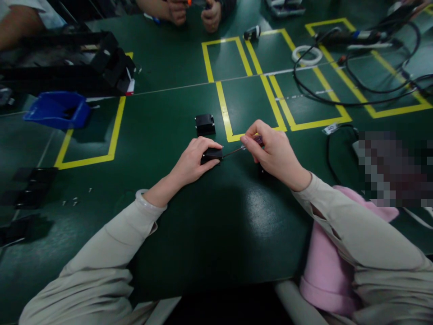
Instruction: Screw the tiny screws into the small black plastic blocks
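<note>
My left hand (194, 160) is closed over a small black box-shaped part (211, 155) and presses it onto the green table (209, 234). My right hand (274, 151) pinches a thin screwdriver (237, 150) with a purple handle. Its metal tip points left and touches the black part's right side. A second black part (204, 124) of the same kind stands alone a little farther back, just left of a yellow tape line.
Yellow tape rectangles (237, 58) mark the table. A blue bin (56, 109) and a black fixture (84, 63) stand at the left, with flat black pieces (32, 185) and tiny screws nearby. Black cables (355, 81) and a white ring (307, 55) lie at the back right. Another person's hands (194, 13) work at the far edge. Pink cloth (324, 266) hangs at the near right.
</note>
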`<state>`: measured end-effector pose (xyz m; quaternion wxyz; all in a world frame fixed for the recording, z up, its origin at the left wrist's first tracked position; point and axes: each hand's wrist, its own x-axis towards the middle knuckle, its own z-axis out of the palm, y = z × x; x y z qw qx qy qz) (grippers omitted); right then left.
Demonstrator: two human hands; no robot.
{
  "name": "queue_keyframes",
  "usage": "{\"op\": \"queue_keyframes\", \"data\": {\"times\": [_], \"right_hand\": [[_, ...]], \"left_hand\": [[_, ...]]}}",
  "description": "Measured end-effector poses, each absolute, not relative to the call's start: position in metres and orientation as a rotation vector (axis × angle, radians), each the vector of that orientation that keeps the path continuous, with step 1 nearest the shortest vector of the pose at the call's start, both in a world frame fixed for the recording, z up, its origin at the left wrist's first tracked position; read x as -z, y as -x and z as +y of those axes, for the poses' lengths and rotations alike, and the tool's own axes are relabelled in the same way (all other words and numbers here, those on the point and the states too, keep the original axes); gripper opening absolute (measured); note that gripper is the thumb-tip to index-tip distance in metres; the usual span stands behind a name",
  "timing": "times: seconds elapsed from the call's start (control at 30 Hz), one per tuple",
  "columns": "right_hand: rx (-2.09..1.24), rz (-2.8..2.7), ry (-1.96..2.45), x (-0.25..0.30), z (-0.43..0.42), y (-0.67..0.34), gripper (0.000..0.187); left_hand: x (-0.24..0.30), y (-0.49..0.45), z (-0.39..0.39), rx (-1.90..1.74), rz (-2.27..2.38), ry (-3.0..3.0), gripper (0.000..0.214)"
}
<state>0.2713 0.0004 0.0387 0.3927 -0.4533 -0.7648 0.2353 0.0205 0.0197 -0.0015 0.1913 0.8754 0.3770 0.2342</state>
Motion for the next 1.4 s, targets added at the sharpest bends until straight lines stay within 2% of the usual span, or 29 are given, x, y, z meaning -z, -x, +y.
{"op": "queue_keyframes", "data": {"times": [0.53,0.8,0.97,1.23,1.4], "right_hand": [[-0.665,-1.914,1.164,-0.0377,-0.0006,-0.2697,0.02],[-0.635,-1.934,1.109,-0.039,-0.0012,-0.2692,0.01],[-0.622,-1.964,1.134,-0.0382,-0.0006,-0.2713,0.015],[-0.592,-1.929,1.106,-0.0355,-0.0004,-0.2706,0.009],[-0.604,-1.943,1.121,-0.0367,-0.0009,-0.2716,0.015]], "left_hand": [[0.0044,-0.0187,0.0204,-0.655,1.04,-2.469,0.03],[0.0058,-0.0179,0.0209,-0.658,1.05,-2.46,0.03],[0.0052,-0.0182,0.0208,-0.657,1.054,-2.462,0.03],[0.0043,-0.02,0.0206,-0.672,1.038,-2.461,0.029],[0.0038,-0.0195,0.0203,-0.664,1.042,-2.457,0.03]]}}
